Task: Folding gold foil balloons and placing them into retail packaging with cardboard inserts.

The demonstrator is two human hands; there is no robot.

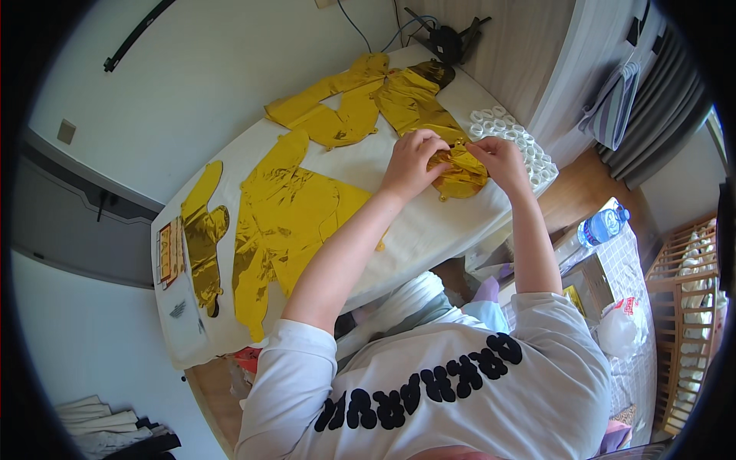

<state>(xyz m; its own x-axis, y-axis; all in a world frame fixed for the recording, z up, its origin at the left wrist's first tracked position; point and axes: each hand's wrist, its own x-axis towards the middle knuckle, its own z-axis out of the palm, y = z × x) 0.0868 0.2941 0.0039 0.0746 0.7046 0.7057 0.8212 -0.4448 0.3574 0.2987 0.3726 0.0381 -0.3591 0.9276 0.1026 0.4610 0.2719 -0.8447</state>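
Both of my hands are at a crumpled gold foil balloon (pixel 460 182) near the table's right part. The fingers of my left hand (pixel 414 162) are bent and pinch its left upper side. My right hand (pixel 500 161) pinches its upper right edge between thumb and fingers. Just beyond them lies a flat gold foil balloon (pixel 410 103), partly over others at the back. A big flat gold balloon (pixel 299 211) spreads left of my left forearm. Farther left is a smaller, narrow one (pixel 203 249). What exactly my fingertips grip is too small to tell.
Many small white rings (pixel 529 149) cover the table's right corner. A black router (pixel 447 42) with antennas stands at the back. At the left end lie printed sheets (pixel 172 253). To my right, a side table (pixel 625 276) holds a water bottle (pixel 603 225) and a white plastic bag (pixel 621 328).
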